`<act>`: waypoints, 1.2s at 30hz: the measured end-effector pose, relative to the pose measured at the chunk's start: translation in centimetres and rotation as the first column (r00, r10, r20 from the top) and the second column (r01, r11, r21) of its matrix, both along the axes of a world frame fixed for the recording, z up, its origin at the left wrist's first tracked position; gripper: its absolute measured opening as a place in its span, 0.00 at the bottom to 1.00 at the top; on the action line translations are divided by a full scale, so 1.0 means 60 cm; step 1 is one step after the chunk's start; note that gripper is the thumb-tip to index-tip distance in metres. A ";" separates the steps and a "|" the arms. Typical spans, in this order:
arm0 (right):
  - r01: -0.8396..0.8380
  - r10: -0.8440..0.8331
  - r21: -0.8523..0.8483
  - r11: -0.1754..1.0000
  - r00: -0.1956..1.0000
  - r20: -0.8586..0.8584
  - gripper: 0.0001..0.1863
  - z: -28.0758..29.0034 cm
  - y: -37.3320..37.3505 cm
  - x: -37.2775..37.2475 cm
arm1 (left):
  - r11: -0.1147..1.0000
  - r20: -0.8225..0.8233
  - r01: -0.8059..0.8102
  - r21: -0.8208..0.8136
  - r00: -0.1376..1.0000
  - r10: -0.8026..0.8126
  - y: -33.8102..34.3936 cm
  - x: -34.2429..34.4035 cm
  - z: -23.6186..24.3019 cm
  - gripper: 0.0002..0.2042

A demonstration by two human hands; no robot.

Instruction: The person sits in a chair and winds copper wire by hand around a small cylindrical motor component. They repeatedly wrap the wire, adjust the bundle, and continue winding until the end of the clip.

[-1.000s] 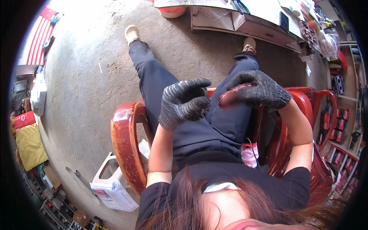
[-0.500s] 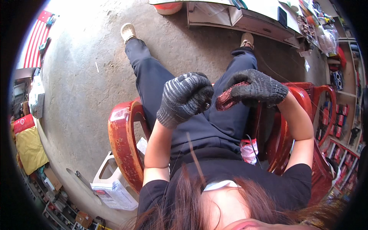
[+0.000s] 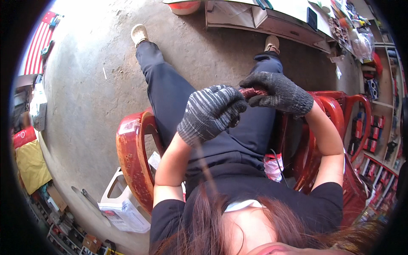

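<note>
Both of my hands wear grey-and-black striped knit gloves and meet above my lap. My right hand [image 3: 278, 91] is closed around a dark red, rough-textured piece [image 3: 254, 92], whose kind I cannot tell. Only a short stretch of it shows between the gloves; the rest is hidden in the right palm. My left hand [image 3: 214, 111] has its fingers curled and pressed together. Its knuckles reach the left end of the red piece. Whatever lies within the left fingers, if anything, is hidden.
I sit in a worn red wooden armchair [image 3: 134, 159], with more red chairs [image 3: 355, 104] to the right. Ahead stands a white table [image 3: 289, 19] bearing a phone [image 3: 312, 18]. A pale plastic stool [image 3: 117, 191] is at the left, and stocked shelves [image 3: 384, 102] line the right.
My hands have come together: the left moved right and slightly up, the right tilted over the red piece. The red piece's left end, in plain sight before, now meets the left glove.
</note>
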State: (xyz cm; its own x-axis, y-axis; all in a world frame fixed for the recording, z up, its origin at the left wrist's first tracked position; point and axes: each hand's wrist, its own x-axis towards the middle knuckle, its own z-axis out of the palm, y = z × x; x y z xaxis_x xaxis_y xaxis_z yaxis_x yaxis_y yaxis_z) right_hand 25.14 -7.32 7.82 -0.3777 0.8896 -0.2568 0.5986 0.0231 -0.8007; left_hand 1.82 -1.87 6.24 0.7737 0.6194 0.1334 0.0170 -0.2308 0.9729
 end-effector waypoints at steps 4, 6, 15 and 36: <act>-0.171 0.176 0.098 0.980 0.983 -0.048 0.26 0.005 -0.003 0.015 | 0.988 -0.086 0.001 0.157 0.996 0.013 0.012 -0.003 -0.005 0.03; -0.198 0.205 0.068 0.978 0.973 -0.104 0.26 0.011 -0.005 0.011 | 0.974 -0.099 -0.004 0.228 0.995 0.028 0.014 -0.003 -0.012 0.04; -0.174 0.192 0.083 0.981 0.925 -0.329 0.28 0.018 -0.013 -0.006 | 1.000 -0.038 0.028 -0.015 0.999 -0.029 0.014 0.001 -0.033 0.06; 0.241 -0.264 -0.109 0.964 0.862 -0.433 0.26 0.004 -0.060 -0.017 | 0.413 0.228 -0.007 -0.911 0.826 0.516 0.007 0.005 -0.126 0.10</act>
